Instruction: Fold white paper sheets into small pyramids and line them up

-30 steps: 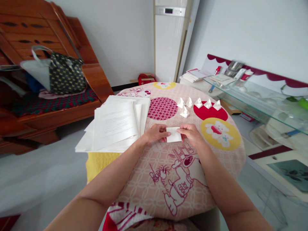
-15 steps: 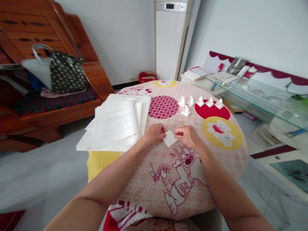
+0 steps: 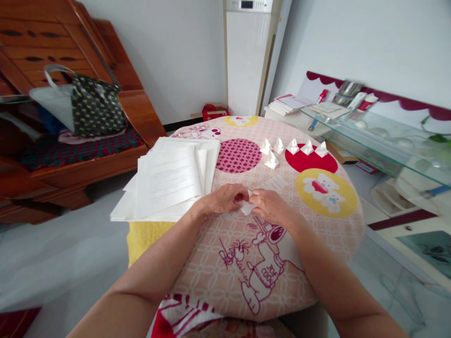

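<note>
My left hand [image 3: 223, 199] and my right hand [image 3: 269, 206] meet over the middle of a round table covered with a pink cartoon cloth [image 3: 246, 263]. Both are closed on a small folded piece of white paper [image 3: 246, 208], which is mostly hidden between the fingers; only a corner shows. A stack of white paper sheets [image 3: 169, 183] lies just left of my left hand. Several small folded white paper shapes [image 3: 292, 146] stand in a row at the far side of the table.
A wooden bench [image 3: 70, 155] with a patterned bag [image 3: 93, 107] stands at the left. A white standing appliance [image 3: 246, 56] is behind the table. A glass shelf [image 3: 380, 141] with cups and papers runs along the right, close to the table's edge.
The paper piece, flat and held at both ends a second ago, has been turned and folded smaller. My hands have drawn together around it, so little of it shows now.
</note>
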`<control>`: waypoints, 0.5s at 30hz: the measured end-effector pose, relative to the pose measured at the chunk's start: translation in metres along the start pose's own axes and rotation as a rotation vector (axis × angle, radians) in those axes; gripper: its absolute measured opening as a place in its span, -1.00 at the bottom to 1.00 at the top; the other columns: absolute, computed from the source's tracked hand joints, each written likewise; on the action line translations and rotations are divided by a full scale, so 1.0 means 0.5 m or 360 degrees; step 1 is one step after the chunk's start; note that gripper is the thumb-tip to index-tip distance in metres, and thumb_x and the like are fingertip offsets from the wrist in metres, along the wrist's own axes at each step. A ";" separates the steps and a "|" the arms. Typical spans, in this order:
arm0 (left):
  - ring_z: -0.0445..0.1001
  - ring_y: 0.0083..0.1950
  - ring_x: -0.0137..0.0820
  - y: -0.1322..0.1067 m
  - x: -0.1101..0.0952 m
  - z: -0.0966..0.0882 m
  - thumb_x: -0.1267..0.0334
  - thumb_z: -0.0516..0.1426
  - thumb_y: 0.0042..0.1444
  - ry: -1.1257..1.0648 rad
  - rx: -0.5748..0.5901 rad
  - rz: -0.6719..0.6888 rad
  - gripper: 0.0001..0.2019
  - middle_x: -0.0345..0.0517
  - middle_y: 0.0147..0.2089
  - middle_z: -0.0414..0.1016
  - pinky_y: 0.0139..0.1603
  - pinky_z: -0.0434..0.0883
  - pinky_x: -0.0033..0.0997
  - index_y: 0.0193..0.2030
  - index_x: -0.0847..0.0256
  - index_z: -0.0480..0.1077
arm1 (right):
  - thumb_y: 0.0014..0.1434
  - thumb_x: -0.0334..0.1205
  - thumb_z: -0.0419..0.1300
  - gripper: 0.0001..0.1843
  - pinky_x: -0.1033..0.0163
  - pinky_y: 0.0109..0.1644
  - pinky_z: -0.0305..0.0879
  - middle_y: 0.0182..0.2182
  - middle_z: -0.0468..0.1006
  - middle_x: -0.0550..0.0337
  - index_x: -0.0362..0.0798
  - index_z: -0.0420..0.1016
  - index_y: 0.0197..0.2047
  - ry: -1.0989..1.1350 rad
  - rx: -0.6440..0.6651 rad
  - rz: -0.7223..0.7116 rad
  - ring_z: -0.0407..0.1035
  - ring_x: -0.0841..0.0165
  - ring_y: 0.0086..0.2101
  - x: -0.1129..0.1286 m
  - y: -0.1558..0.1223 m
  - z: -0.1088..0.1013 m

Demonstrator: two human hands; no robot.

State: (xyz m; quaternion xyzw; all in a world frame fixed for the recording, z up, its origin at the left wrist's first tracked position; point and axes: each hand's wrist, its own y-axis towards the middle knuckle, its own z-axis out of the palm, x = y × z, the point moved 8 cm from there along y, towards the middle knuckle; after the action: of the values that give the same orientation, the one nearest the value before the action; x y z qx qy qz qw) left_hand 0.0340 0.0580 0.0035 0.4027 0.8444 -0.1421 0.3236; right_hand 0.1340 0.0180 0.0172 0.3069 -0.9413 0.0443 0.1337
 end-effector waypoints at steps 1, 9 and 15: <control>0.44 -0.23 -0.38 -0.001 0.000 0.001 0.46 0.24 -0.03 0.0010 0.0025 -0.0001 -0.72 -0.16 -0.22 0.52 -0.15 0.33 -0.40 -0.13 0.22 0.49 | 0.15 -0.46 0.29 -0.84 0.21 -0.14 0.29 -0.19 0.57 0.03 -0.08 0.59 -0.20 0.0008 0.0002 0.0004 0.46 0.23 -0.20 0.000 0.000 -0.001; 0.39 -0.24 -0.37 0.006 -0.009 0.012 0.35 0.30 0.02 0.0144 -0.0001 0.0040 -0.81 -0.15 -0.24 0.47 -0.16 0.29 -0.39 -0.20 0.24 0.47 | 0.26 -0.46 0.15 -0.79 0.24 -0.21 0.20 -0.31 0.55 0.06 -0.10 0.60 -0.32 0.0047 0.0023 0.0005 0.39 0.33 -0.32 -0.004 0.003 -0.004; 0.35 -0.33 -0.43 0.005 -0.015 -0.001 0.48 0.15 0.08 0.0201 -0.0070 0.0037 -0.89 -0.15 -0.31 0.46 -0.25 0.24 -0.42 -0.29 0.26 0.49 | 0.22 -0.51 0.16 -0.69 0.27 -0.28 0.09 -0.43 0.46 0.16 -0.11 0.49 -0.54 0.0166 -0.0071 0.0094 0.27 0.41 -0.41 -0.022 0.008 -0.012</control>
State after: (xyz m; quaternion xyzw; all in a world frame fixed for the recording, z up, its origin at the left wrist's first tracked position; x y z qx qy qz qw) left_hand 0.0390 0.0553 0.0085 0.4134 0.8613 -0.0938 0.2802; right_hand 0.1414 0.0286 0.0196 0.2733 -0.9424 0.0431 0.1880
